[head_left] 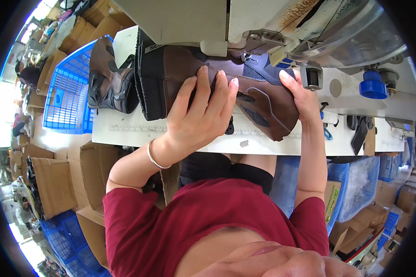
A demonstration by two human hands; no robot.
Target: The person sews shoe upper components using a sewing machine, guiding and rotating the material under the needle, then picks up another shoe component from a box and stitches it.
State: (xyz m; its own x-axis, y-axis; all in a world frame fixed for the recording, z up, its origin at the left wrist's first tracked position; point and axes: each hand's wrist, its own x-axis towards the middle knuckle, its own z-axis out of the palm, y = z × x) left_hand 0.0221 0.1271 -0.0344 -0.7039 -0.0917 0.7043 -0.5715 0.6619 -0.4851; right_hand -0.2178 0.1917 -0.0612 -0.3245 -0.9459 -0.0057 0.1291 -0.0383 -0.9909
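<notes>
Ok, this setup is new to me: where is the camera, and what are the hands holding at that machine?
The camera sits on the person's head, looking down through a fisheye lens, so straight edges bend near the rim. No robot arms here, just two bare hands. The left hand lies, fingers spread, on a brown shoe upper; the right hand grips its right edge, thumb on top. Above is what looks like a sewing machine. Another upper lies leftward on the white table.

On white worktable point(104, 131): supports brown-and-black shoe point(111, 78) at left end, ruler strip point(138, 128) along front, grey patch point(244, 143) near edge.
</notes>
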